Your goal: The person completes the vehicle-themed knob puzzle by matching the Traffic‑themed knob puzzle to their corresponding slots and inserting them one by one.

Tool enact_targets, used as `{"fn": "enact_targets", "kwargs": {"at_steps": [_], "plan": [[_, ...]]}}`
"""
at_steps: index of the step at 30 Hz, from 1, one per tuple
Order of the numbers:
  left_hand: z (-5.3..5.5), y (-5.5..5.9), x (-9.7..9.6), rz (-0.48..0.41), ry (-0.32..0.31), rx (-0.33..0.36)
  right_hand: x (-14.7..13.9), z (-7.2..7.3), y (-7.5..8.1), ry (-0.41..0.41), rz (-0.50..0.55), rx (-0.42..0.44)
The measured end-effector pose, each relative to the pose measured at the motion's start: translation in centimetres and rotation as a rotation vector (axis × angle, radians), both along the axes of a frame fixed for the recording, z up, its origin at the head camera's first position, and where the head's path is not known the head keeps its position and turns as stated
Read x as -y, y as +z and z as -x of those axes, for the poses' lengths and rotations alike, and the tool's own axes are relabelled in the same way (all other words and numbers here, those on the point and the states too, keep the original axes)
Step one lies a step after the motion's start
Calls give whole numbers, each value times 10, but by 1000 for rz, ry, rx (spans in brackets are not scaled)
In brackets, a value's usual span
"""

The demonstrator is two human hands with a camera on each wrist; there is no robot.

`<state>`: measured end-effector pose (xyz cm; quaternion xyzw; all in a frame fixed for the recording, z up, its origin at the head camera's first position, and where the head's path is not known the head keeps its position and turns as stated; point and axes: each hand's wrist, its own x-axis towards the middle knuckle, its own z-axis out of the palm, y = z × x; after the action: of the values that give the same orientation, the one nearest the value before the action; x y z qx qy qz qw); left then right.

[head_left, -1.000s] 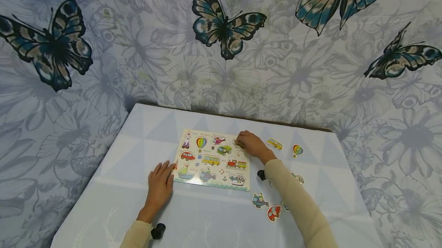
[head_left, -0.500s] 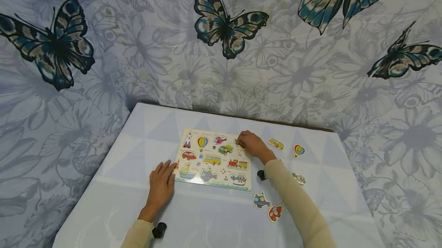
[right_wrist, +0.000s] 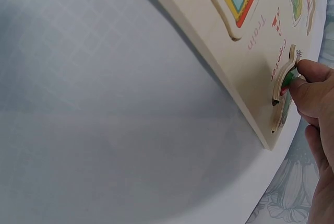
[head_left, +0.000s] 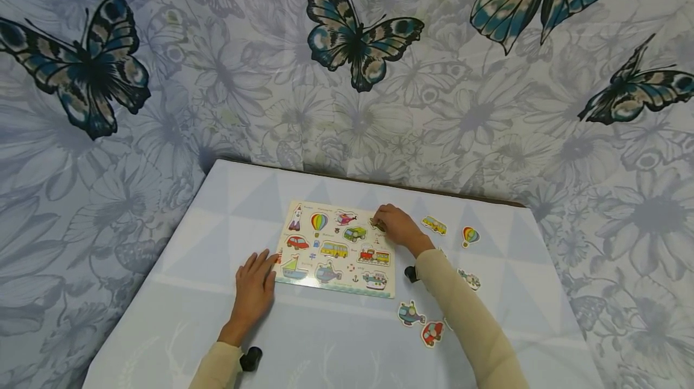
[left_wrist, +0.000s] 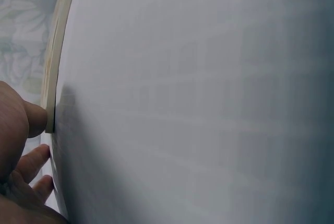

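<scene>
A wooden puzzle board [head_left: 309,209] with colourful vehicle pictures lies on the table. At its far right corner my right hand [head_left: 398,226] pinches a fighter plane puzzle piece [right_wrist: 286,84], green and red, between thumb and finger. In the right wrist view the piece sits tilted over its cutout beside the printed word "Fighter", and the fingers hide part of it. My left hand [head_left: 253,286] rests at the board's near left corner with its fingers extended. The left wrist view has the thumb [left_wrist: 36,119] against the board's edge [left_wrist: 56,62].
Loose puzzle pieces lie right of the board: a yellow bus [head_left: 434,225], a hot-air balloon [head_left: 470,236], a grey-blue submarine-like piece [head_left: 411,314], a red car [head_left: 432,333] and a pale piece [head_left: 469,279]. My right sleeve [head_left: 466,311] covers others partly. A butterfly-patterned wall [head_left: 358,130] stands behind the table.
Both hands keep their places at the board, the right one still pinching the fighter plane piece. The head view has shifted slightly, so everything appears a little further right.
</scene>
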<state>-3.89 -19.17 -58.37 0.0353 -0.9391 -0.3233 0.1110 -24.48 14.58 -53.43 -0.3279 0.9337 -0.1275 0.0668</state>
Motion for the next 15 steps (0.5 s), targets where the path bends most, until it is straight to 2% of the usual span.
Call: {"fn": "enact_targets", "kwargs": {"at_steps": [6, 15], "plan": [[0, -1, 1, 4, 3, 22, -1, 3, -1, -2, -13, 10], [0, -3, 0, 8, 7, -54, 0, 3, -2, -9, -15, 22]]}}
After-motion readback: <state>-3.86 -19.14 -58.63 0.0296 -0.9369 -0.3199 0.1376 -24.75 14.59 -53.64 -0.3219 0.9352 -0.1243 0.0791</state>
